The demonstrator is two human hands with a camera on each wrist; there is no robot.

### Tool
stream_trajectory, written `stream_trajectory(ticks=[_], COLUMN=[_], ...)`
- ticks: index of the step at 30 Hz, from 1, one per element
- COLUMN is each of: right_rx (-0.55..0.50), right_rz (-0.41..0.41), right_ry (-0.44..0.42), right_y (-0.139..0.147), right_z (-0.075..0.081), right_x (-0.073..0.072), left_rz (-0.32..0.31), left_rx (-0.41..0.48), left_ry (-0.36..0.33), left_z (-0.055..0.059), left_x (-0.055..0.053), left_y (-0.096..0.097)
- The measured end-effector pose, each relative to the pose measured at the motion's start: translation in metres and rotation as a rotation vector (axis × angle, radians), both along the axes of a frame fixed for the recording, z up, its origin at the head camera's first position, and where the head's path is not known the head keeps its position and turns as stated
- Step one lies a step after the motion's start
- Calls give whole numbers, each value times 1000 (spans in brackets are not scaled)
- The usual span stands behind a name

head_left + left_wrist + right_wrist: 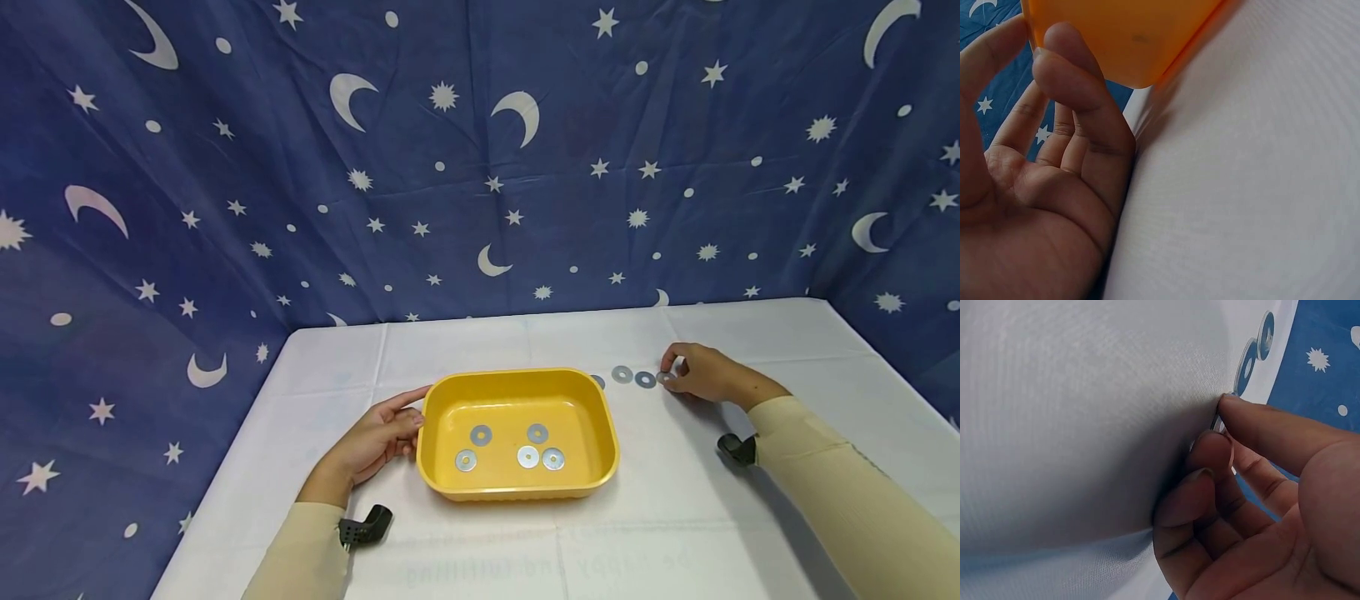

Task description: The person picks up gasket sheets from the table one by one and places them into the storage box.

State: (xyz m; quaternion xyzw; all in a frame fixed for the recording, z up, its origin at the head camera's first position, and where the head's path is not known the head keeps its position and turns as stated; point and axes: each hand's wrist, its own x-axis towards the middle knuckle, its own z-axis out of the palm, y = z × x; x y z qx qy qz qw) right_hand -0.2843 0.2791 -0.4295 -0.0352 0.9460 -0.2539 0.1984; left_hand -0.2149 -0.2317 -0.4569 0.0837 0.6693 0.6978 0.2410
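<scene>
Against the left side of a yellow plastic tray [517, 493], my left hand [378, 437] grips the rim with thumb and fingers. In the left wrist view, curled fingers [1082, 84] lie by the tray's orange-looking outer wall [1129, 44]. Several flat metal washers, one of them a washer [528, 457] near the middle, lie spread on the tray's floor. Off to the right, my right hand [699, 372] pinches a washer [663, 377] at the table surface. The fingers partly hide that washer in the right wrist view. Close beside it lies another washer [645, 380].
Left of that row lies a washer [622, 374], and one more washer [598, 381] is half hidden by the tray's back right corner. A white cloth [480, 550] covers the table. Behind stands a blue curtain [420, 183] with moons and stars.
</scene>
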Motion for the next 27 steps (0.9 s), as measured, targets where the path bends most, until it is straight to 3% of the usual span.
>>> stream_trajectory(ticks=[11,21,27], right_rx=[-9,-26,-8], right_rz=[-32,-41,-7], right_ry=[-29,47,117], right_y=[2,1,0], right_z=[-2,-4,-6], right_x=[-1,3,6], left_rz=[-4,0,-6], left_rx=[-5,-12,-7], left_ry=[6,3,14], left_z=[0,0,0], left_x=[-1,0,0], left_y=[1,0,0])
